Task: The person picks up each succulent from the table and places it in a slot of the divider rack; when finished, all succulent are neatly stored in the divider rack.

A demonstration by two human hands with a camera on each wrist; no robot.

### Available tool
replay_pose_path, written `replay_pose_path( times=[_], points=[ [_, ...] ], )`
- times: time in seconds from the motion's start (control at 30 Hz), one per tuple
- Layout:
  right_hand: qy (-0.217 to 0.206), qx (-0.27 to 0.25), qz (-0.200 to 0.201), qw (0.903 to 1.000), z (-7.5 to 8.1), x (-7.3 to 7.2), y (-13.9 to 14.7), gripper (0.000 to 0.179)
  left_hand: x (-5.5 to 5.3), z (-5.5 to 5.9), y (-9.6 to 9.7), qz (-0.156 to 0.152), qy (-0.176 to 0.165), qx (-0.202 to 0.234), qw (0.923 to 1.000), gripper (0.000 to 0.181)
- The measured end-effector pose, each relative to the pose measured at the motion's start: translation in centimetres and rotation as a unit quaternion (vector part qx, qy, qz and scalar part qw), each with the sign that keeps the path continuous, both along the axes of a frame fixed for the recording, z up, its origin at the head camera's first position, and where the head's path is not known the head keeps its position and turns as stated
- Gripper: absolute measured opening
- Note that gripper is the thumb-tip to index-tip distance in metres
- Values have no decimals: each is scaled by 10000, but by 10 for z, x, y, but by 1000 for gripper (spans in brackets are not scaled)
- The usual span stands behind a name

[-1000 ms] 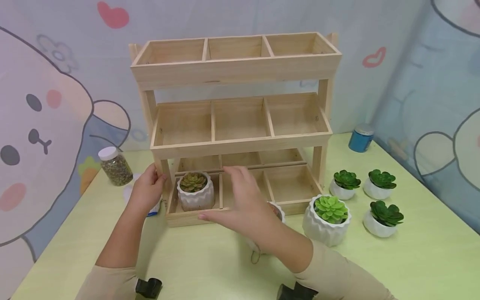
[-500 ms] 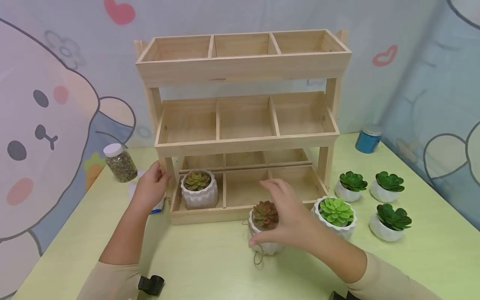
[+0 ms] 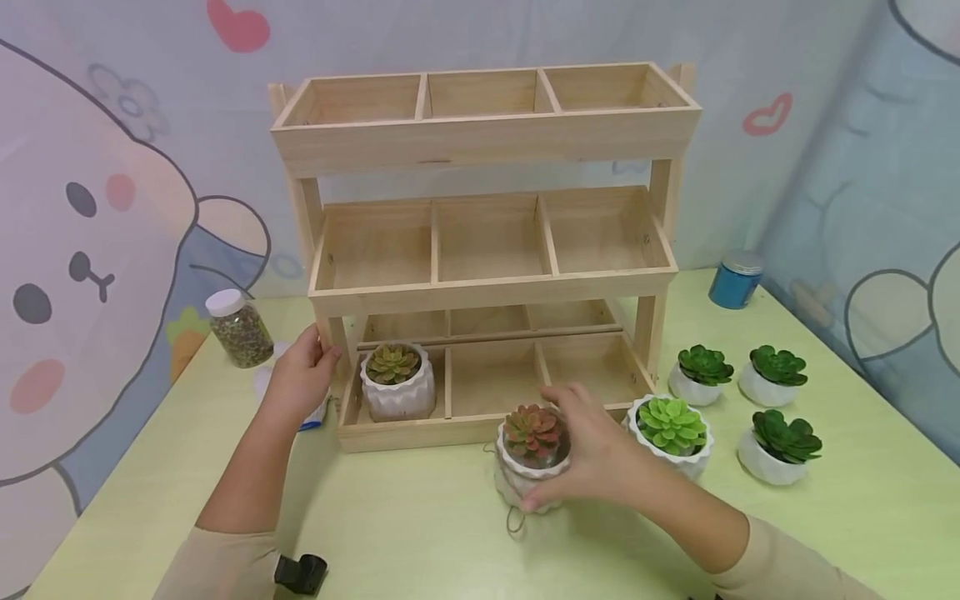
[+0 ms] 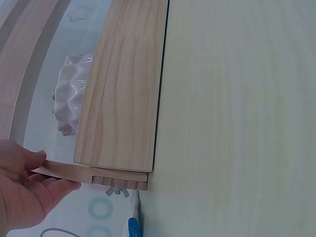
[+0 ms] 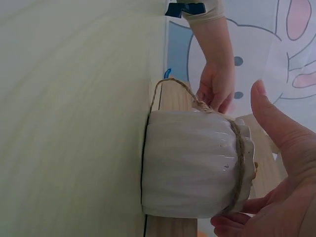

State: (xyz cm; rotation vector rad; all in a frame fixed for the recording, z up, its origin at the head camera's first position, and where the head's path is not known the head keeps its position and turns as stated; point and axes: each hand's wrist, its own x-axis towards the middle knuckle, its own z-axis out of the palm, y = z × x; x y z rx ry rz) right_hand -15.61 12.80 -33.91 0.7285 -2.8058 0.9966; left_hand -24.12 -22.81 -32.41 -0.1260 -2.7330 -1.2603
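Currently gripping the white ribbed pot (image 3: 528,483) of the reddish succulent (image 3: 531,429) with the right hand (image 3: 600,454): fingers curled over the rim from 3 o'clock, thumb low on the wall. Standing on the tabletop (image 3: 420,533) just in front of the wooden rack (image 3: 480,142), at 6 o'clock of its bottom middle compartment, not inside it. Pinching the rack's front left post with the left hand (image 3: 300,383), thumb and fingers closed on the wood, at 9 o'clock of the bottom tier.

Likely to slip if lifted by the rim alone: smooth glazed wall, hold on one side only. Could snag on the tray's front lip by the twine (image 5: 239,148) tied under the rim, its loose loop trailing toward 6 o'clock. Little headroom under the middle tier, so some risk of knocking the plant against that shelf edge, or of bumping the other ribbed pot (image 3: 396,392) in the bottom left compartment. Close at 3 o'clock, the bigger pot with the bright green plant (image 3: 670,433), easily nudged by wrist or forearm. Might also shove the whole rack backward if pushed against it, hence perhaps the bracing hand.

Pale yellow-green tabletop, smooth and matte. At 3 o'clock of the rack, three small pots of dark green succulents (image 3: 780,371); at 2 o'clock, a blue tin (image 3: 737,279); at 9 o'clock, a clear jar (image 3: 238,329) with a white lid and dark fill. Behind, a cloth backdrop (image 3: 90,208) with a cartoon rabbit and pink hearts.
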Motion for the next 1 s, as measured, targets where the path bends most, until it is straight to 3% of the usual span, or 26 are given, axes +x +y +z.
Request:
replay_pose_path(
  times=[0.23,0.67,1.0],
  points=[
    [-61,-292,38,9995,-6,-3,2,113,0,2,0,9,-3,-9,10000,47],
    [-283,-667,-272,9970,-19,-4,-1,107,0,0,2,18,46,3,10000,47],
    [21,-1010,-675,9926,-28,-6,-5,92,0,0,1,9,106,-17,9999,46]
  ],
)
